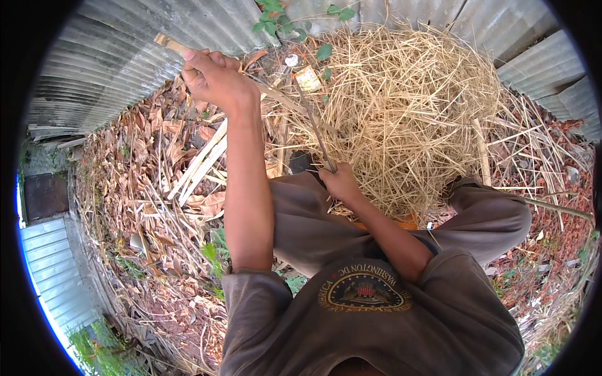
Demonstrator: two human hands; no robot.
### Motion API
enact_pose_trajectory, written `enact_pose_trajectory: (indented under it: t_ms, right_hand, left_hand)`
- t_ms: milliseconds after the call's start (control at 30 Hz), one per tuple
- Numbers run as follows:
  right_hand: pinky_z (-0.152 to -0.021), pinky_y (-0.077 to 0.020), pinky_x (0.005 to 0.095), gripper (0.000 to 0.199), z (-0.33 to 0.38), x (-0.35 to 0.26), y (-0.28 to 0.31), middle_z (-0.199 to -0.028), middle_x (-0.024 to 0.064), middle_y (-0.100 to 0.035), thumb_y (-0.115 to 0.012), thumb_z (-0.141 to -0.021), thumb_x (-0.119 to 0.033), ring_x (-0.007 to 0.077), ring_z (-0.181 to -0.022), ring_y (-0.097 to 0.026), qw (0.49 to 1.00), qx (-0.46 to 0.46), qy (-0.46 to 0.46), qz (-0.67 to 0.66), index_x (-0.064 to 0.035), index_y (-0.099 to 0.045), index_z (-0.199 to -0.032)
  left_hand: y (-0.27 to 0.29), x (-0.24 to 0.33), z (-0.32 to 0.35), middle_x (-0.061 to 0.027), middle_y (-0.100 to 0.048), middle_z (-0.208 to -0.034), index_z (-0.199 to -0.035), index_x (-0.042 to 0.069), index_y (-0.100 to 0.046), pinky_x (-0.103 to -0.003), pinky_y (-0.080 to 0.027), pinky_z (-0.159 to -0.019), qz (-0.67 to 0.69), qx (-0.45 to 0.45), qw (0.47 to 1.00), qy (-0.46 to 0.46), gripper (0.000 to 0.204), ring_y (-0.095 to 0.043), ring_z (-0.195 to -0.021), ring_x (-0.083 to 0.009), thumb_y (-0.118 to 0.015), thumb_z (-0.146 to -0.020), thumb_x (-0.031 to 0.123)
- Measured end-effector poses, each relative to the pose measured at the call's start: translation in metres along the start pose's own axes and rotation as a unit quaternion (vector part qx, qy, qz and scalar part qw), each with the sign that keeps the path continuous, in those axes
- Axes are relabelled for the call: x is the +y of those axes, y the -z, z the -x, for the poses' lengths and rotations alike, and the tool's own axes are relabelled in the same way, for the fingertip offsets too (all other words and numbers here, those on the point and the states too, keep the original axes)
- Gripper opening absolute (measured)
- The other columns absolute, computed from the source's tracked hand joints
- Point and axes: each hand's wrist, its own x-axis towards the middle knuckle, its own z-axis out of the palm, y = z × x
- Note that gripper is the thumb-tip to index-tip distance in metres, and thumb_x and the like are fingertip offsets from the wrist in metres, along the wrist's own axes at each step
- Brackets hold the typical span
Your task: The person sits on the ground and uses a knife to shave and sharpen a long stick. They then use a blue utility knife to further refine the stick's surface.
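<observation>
My left hand (216,81) is raised at the upper left, its fingers closed round a pale bamboo strip (282,99). One end of the strip sticks out past the fingers toward the metal sheets; the rest slants down to the right, toward the pile of shavings. Lower, near my bent knee, my right hand (342,182) grips a long, narrow, dark-bladed knife (313,125). The blade points up and away, crossing the line of the strip; whether the two touch I cannot tell. Its handle is mostly hidden in the fist.
A big heap of thin straw-coloured shavings (414,119) lies between my legs. Pale split strips (204,160) rest on dry leaves (141,163) at left. Corrugated metal sheets (150,44) stand along the far side. A small yellowish packet (308,79) lies beside the heap.
</observation>
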Motion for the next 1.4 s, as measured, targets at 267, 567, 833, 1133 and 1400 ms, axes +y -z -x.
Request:
enact_pose_trajectory:
  t_ms: [267, 567, 833, 1133, 1400]
  right_hand:
    - [-0.046, -0.0364, 0.034, 0.027, -0.012, 0.025, 0.003, -0.05, 0.0043, -0.047, -0.058, -0.079, -0.017, 0.0133, -0.045, -0.044, 1.0, 0.016, -0.005, 0.01, -0.0027, -0.049, -0.059]
    - [-0.04, -0.0361, 0.0308, 0.025, -0.023, 0.056, 0.005, -0.048, 0.0018, -0.045, -0.06, -0.078, -0.016, 0.0132, -0.04, -0.044, 0.998, 0.009, -0.058, -0.002, -0.0065, -0.048, -0.059]
    - [-0.038, -0.0324, 0.0295, 0.02, 0.002, 0.014, 0.035, -0.051, 0.0004, -0.042, -0.058, -0.079, -0.013, 0.011, -0.039, -0.038, 0.994, 0.006, -0.084, -0.069, -0.0066, -0.048, -0.064]
    - [-0.041, -0.0344, 0.0283, 0.02, 0.022, 0.008, 0.001, -0.055, -0.0001, -0.047, -0.062, -0.085, -0.019, 0.0095, -0.045, -0.042, 0.988, 0.066, 0.138, 0.036, -0.0046, -0.052, -0.075]
    - [-0.042, -0.0444, 0.0276, 0.02, 0.025, 0.004, 0.008, -0.055, 0.0002, -0.047, -0.064, -0.088, -0.022, 0.0107, -0.043, -0.046, 0.978, -0.024, -0.15, -0.145, -0.0064, -0.054, -0.08]
  left_hand:
    - [-0.001, -0.002, 0.002, 0.0011, -0.04, -0.06, -0.077, 0.007, -0.04, -0.02, -0.024, -0.042, -0.011, -0.006, 1.0, 0.011, 0.036, -0.034, -0.05, -0.0055, -0.053, -0.098, 0.034]
    - [0.003, -0.009, 0.002, 0.0023, -0.039, -0.061, -0.078, 0.009, -0.041, -0.021, -0.023, -0.042, -0.012, -0.003, 1.0, 0.023, 0.034, -0.031, -0.05, -0.0053, -0.054, -0.097, 0.033]
    - [0.021, -0.004, -0.014, 0.0005, -0.043, -0.069, -0.085, 0.007, -0.048, -0.023, -0.033, -0.051, 0.076, 0.037, 0.989, 0.125, 0.034, -0.037, -0.056, -0.0075, -0.05, -0.099, 0.038]
    - [0.016, -0.014, 0.0, 0.0002, -0.043, -0.064, -0.086, 0.006, -0.047, -0.023, -0.032, -0.047, -0.064, -0.043, 0.996, 0.05, 0.034, -0.034, -0.05, -0.0094, -0.046, -0.1, 0.036]
    - [0.027, -0.017, -0.009, 0.0034, -0.03, -0.055, -0.076, 0.008, -0.039, -0.024, -0.018, -0.043, -0.073, -0.049, 0.992, 0.092, 0.042, -0.024, -0.046, -0.0061, -0.042, -0.101, 0.042]
